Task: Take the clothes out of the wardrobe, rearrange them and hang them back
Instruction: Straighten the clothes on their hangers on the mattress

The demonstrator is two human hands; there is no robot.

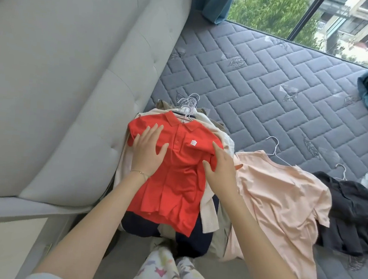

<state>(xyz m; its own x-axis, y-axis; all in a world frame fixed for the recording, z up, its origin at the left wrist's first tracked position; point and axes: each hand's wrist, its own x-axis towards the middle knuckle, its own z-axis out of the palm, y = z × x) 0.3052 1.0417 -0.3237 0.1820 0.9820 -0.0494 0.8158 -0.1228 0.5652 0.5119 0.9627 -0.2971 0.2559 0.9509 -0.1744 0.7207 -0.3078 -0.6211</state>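
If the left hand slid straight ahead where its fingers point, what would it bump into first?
Likely the collar of the red polo shirt that the left hand lies flat on, then the white hangers just beyond.

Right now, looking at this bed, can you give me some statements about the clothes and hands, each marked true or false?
1. The left hand and right hand both rest open on the red polo shirt. True.
2. The red polo shirt lies alone on the mattress. False: it tops a pile of clothes on white hangers.
3. A pink T-shirt lies beside that pile, with a wire hanger at its neck. True.
4. The left wrist is bare. False: it wears a thin bracelet.
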